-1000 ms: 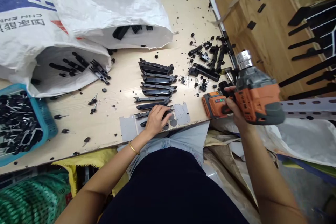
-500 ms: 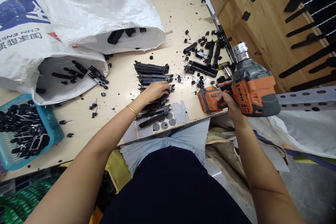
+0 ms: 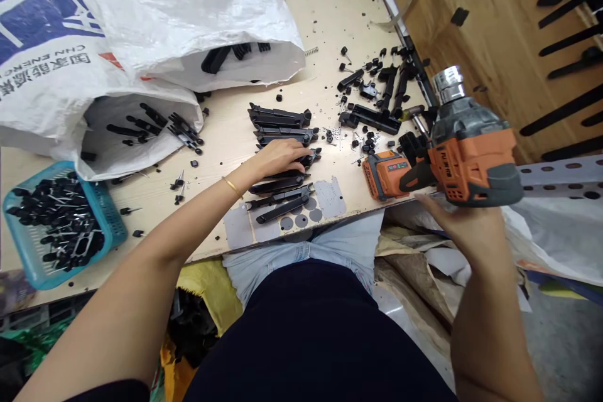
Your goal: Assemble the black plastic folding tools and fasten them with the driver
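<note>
Left hand (image 3: 277,156) centre frame, palm down, fingers curled over row of black plastic parts (image 3: 281,151) lying on surface (image 3: 221,157); firm grip or mere touch unclear. Right hand (image 3: 464,226) right of frame, off surface edge, fingers spread beneath orange-grey cordless driver (image 3: 452,154); grip on driver loose, cannot tell closure. Blue basket (image 3: 28,267) of black pieces lower left. White sacks (image 3: 155,19) upper left.

Right hand (image 3: 464,226) has let go; drill (image 3: 464,154) now rests on it.
</note>
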A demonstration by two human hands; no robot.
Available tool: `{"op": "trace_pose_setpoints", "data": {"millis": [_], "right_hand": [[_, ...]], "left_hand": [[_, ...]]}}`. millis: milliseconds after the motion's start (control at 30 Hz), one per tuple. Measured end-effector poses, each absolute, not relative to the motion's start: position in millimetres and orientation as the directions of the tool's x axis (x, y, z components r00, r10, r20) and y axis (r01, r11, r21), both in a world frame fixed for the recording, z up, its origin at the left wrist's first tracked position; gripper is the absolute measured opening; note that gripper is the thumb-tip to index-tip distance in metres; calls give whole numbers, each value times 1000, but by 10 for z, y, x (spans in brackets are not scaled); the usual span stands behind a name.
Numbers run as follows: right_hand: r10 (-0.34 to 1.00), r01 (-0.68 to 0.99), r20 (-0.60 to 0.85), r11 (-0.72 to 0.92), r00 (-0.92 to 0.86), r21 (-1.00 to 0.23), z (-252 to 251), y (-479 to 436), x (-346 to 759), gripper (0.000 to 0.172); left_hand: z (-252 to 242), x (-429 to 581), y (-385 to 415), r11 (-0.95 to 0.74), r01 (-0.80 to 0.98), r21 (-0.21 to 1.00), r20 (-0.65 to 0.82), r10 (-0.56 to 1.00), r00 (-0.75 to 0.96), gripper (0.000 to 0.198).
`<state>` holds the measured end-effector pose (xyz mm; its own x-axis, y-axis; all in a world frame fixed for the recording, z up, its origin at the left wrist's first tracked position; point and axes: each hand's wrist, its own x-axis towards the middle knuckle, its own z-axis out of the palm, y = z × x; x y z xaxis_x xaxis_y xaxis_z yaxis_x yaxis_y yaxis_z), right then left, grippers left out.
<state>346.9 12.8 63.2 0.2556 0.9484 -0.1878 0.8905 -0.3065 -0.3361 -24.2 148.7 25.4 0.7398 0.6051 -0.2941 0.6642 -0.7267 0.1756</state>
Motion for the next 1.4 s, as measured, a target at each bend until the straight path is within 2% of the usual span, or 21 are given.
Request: {"op": "trace_pose_setpoints", "data": {"millis": [33, 67, 100, 133, 233, 300, 433, 567, 633, 700, 767, 833, 933, 1000, 1033, 1067, 1133, 1167, 1233, 1333, 1400], "right_hand": [[886, 874, -377, -389, 270, -290, 722, 50, 3429, 51], [815, 831, -538, -442, 215, -338, 780, 4, 3334, 47], [778, 797, -622, -430, 89, -425, 796, -2, 3183, 48], [773, 753, -632, -387, -50, -533, 766, 36, 2982, 52], [874, 623, -458, -269, -164, -735, 471, 376, 2216, 55], [940, 667, -321, -166, -115, -726, 274, 680, 1765, 62], [967, 700, -226, -79, -121, -710, 277, 1025, 1429, 45], [939, 665, -81, 174, -334, -726, 431, 882, 1600, 38], [925, 590, 22, 261, -380, -764, 403, 753, 1696, 34], [926, 540, 180, 342, -331, -769, 339, 648, 1765, 28], [875, 543, 374, 483, -306, -686, 304, 572, 1820, 19], [780, 568, 523, 616, -343, -546, 337, 508, 1875, 11], [683, 571, 596, 711, -422, -411, 484, 410, 1940, 19], [640, 503, 620, 758, -454, -415, 578, 356, 1942, 27], [615, 444, 633, 785, -471, -432, 609, 340, 1928, 30], [588, 380, 646, 808, -487, -450, 626, 335, 1907, 32], [554, 300, 655, 831, -514, -468, 628, 357, 1862, 33], [540, 306, 647, 841, -538, -446, 619, 385, 1846, 33], [504, 372, 630, 863, -591, -342, 594, 462, 1842, 31], [403, 398, 621, 904, -673, -156, 560, 580, 1888, 29], [340, 339, 630, 932, -698, -127, 529, 612, 1916, 32]], "left_hand": [[247, -308, 1452, -680, 716, 160, -299, 658, 691, 47], [240, -368, 1415, -625, 769, 133, -315, 709, 631, 46], [233, -416, 1378, -575, 812, 101, -337, 748, 571, 43], [230, -447, 1344, -540, 839, 70, -362, 770, 526, 38], [275, -433, 1255, -519, 854, 22, -368, 790, 490, 35], [366, -372, 1182, -513, 858, -12, -304, 819, 486, 35], [614, -303, 906, -530, 846, -58, -39, 848, 528, 28], [745, -258, 492, -553, 833, -24, 293, 793, 534, 24], [759, -169, 291, -525, 851, 10, 343, 801, 491, 22], [773, -50, 124, -486, 874, 27, 345, 824, 448, 20], [816, 32, 14, -450, 892, 45, 315, 854, 415, 20], [901, 15, -23, -435, 882, 181, 267, 885, 381, 24], [1049, -185, 40, -216, 754, 621, 129, 976, 173, 40], [1089, -319, 95, 126, 472, 872, -215, 967, 138, 60], [1078, -351, 106, 340, 288, 895, -415, 872, 260, 69], [1050, -353, 100, 553, 114, 825, -540, 712, 449, 74], [960, -279, 45, 816, -82, 573, -577, 472, 667, 70], [914, -218, 5, 838, -148, 526, -581, 481, 657, 64], [855, -99, -64, 783, -192, 592, -599, 587, 545, 59], [872, 2, -101, 658, -78, 749, -578, 706, 409, 63], [913, 28, -95, 610, 40, 792, -579, 728, 368, 62]]}}
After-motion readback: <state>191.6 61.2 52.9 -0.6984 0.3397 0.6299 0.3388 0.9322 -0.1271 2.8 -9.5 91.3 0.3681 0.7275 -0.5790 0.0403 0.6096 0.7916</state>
